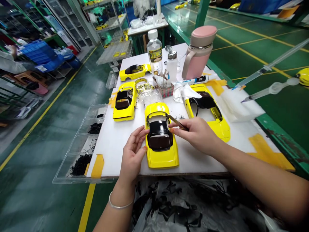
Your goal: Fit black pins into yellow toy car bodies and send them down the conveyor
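Observation:
A yellow model car body [162, 158] with a black roof and dark rear window lies in front of me on the white work board [111, 148]. My left hand [134, 149] steadies it, with fingers and thumb against its left side. In my right hand [196, 133] is a slim, dark pair of tweezers [178, 123], tip at the windscreen frame's right corner. My right fingertips also reach the body's right side. Whether the tweezers' tip grips a small part is too small to tell. Another yellow car body [220, 129] lies to the right, partly behind my right hand.
Two more car bodies [124, 114] [135, 73] lie at the left. Behind stand a labelled bottle [155, 56], a pump bottle [172, 66] and a pink flask [199, 53]. Syringes [267, 69] are at the right. A clear compartment tray [70, 146] holds small black parts.

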The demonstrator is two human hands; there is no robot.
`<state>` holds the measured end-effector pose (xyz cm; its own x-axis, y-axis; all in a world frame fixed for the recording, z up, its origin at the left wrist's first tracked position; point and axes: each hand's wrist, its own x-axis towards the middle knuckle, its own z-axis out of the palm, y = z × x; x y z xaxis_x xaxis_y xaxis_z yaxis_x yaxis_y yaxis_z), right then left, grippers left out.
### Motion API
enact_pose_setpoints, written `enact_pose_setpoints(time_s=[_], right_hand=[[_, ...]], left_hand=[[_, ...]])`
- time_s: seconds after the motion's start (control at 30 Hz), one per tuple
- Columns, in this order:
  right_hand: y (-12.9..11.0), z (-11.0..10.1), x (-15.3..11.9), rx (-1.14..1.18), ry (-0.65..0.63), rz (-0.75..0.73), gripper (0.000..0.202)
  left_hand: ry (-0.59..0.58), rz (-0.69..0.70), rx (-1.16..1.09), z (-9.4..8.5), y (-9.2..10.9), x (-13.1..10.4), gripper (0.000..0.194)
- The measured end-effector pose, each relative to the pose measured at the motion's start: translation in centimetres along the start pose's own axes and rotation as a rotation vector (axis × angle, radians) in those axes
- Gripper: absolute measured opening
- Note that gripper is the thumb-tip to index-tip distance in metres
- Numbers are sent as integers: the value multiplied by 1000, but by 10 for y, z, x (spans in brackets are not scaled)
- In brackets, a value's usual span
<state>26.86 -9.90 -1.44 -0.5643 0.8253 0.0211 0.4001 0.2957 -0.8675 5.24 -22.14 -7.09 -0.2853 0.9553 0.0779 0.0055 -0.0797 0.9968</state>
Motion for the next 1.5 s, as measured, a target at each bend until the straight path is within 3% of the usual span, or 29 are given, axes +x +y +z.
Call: enact_pose_setpoints(time_s=[0.17, 0.53, 0.6, 0.67, 0.8, 0.9, 1.03, 1.13, 1.33, 1.5], right_hand=[[1, 14, 22, 150, -135, 120, 42], [5, 22, 23, 217, -110, 149, 53], [4, 22, 23, 224, -104, 157, 53], [2, 23, 23, 229, -98, 166, 52], [-2, 23, 21, 240, -78, 184, 48], [-1, 25, 20, 260, -56, 197, 43], [-1, 28, 19, 304, -41, 213, 40], [-2, 28, 19, 336, -46, 221, 44], [-2, 24, 22, 333, -73, 270, 41], [5, 26, 26, 280, -93, 303, 30]], left_hand=[[-26, 11, -2, 5, 8, 4, 67], [-144, 88, 91, 3, 16, 13, 72], [-193, 123, 305, 3, 26, 17, 72], [-239, 221, 654, 5, 42, 20, 70], [-266, 569, 1303, 18, 80, 22, 63], [-372, 856, 1516, 28, 96, 23, 42], [-585, 1176, 1548, 29, 96, 29, 29], [-604, 1276, 1511, 23, 88, 34, 24], [-567, 1326, 1409, 14, 80, 38, 19], [-609, 1212, 1464, 25, 94, 35, 30]])
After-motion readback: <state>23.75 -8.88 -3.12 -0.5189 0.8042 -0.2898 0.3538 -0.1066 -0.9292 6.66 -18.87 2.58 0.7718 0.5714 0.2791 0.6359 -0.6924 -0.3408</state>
